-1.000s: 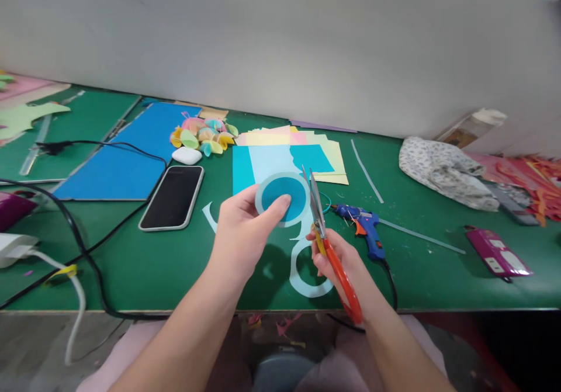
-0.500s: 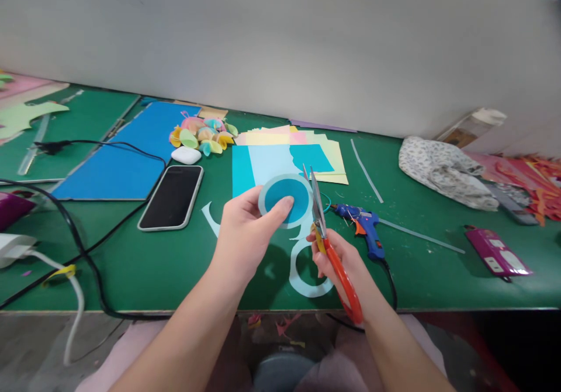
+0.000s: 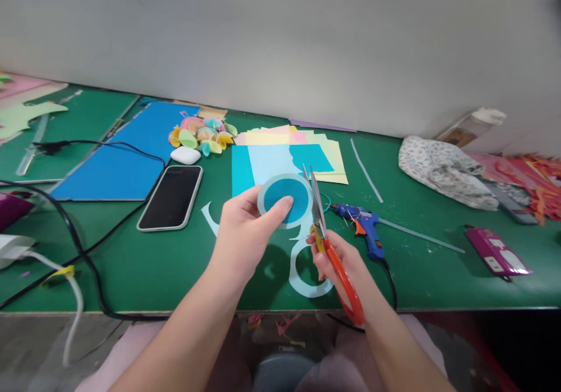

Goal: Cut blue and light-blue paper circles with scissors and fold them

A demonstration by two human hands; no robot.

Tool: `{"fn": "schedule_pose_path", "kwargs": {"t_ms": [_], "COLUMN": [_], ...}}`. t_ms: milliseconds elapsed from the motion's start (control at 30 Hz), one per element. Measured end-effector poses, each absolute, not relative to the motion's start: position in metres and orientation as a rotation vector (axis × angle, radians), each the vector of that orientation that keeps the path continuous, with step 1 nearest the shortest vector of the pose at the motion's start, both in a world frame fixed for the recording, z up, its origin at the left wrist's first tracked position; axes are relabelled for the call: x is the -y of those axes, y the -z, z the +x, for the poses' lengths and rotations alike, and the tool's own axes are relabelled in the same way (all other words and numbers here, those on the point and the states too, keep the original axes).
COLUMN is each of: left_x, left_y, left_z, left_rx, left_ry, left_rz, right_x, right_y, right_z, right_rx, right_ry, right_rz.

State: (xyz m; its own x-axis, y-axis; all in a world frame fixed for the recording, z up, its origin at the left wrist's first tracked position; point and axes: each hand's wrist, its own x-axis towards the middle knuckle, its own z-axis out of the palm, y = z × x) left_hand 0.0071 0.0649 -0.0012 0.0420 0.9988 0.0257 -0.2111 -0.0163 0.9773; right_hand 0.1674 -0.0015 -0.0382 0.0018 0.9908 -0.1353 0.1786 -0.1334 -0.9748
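My left hand (image 3: 241, 231) pinches a blue paper circle (image 3: 279, 192) stacked on a slightly larger pale blue paper round, thumb on top and fingers underneath. In my right hand (image 3: 344, 255) are scissors with red and yellow handles (image 3: 318, 202). Their blades are parted, pointing away from me, at the right edge of the pale paper. A pale strip hangs from that edge beside the blades. Below my hands, a curved pale paper offcut (image 3: 309, 290) lies on the green table, and another sliver (image 3: 209, 219) lies left of my left hand.
Coloured paper sheets (image 3: 272, 161) lie behind my hands. A blue glue gun (image 3: 368, 231) is to the right, with a purple pouch (image 3: 497, 252) and patterned cloth (image 3: 442, 170) beyond. Leftward are a phone (image 3: 170, 198), paper petals (image 3: 204, 135), a blue board (image 3: 118, 158) and cables (image 3: 79, 246).
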Motion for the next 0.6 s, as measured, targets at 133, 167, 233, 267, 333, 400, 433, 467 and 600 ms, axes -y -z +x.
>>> {"fn": "schedule_pose_path", "kwargs": {"t_ms": [133,167,233,267,333,400,433,467,600], "left_x": [-0.066,-0.067,-0.067,-0.067,-0.067,-0.068,-0.068,-0.068,-0.069], "left_y": [0.001,0.001,0.0,-0.001,-0.002,-0.004,-0.004,-0.005,-0.007], "left_z": [0.006,0.005,0.004,0.003,0.002,0.0,-0.001,-0.002,-0.005], "left_rx": [-1.013,-1.017,-1.025,-1.027,-1.03,-1.033,-1.036,-1.04,-1.075], "left_ry": [-1.276,-1.274,-1.267,-1.262,-1.25,-1.238,-1.23,-1.221,-1.185], "left_rz": [1.092,1.094,1.105,1.112,1.127,1.141,1.147,1.153,1.165], "right_x": [0.002,0.002,0.002,0.002,0.002,0.001,0.001,0.001,0.001], "right_y": [0.038,0.039,0.04,0.04,0.04,0.04,0.04,0.04,0.039], "right_z": [0.168,0.168,0.169,0.169,0.17,0.172,0.172,0.173,0.174], "right_rx": [1.279,1.278,1.278,1.28,1.292,1.307,1.315,1.32,1.319], "right_ry": [-1.242,-1.243,-1.244,-1.243,-1.242,-1.239,-1.241,-1.241,-1.262], "right_rz": [-1.443,-1.443,-1.444,-1.446,-1.447,-1.448,-1.447,-1.448,-1.457]}}
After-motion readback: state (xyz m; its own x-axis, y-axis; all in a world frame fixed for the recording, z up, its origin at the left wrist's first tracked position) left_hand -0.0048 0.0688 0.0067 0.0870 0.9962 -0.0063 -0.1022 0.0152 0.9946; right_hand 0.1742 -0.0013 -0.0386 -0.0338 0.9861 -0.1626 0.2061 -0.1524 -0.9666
